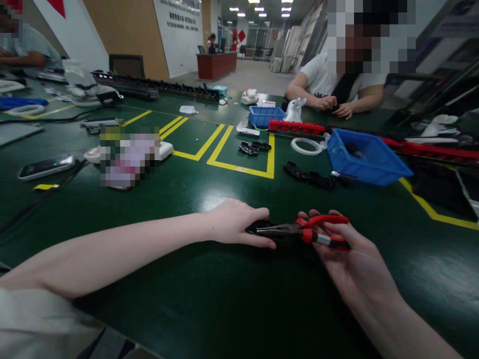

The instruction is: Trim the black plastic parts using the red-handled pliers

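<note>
Low over the green table, my left hand (239, 223) pinches a small black part (258, 227) between thumb and fingers. Red-handled pliers (318, 233) lie in my right hand (346, 244), with the thumb on the upper handle. Their metal jaws point left and reach the black part, at or over its near side. Whether the jaws grip it is hard to tell. Beyond my hands, several similar black parts (318, 179) rest on the table, with more black pieces (249, 148) inside a yellow-taped outline.
On the green table (168, 309) stand a blue bin (368, 159) at right and a smaller blue bin (266, 116) behind. A tape roll (307, 146) lies between them. Phones and cables are at left. Another person sits across at right.
</note>
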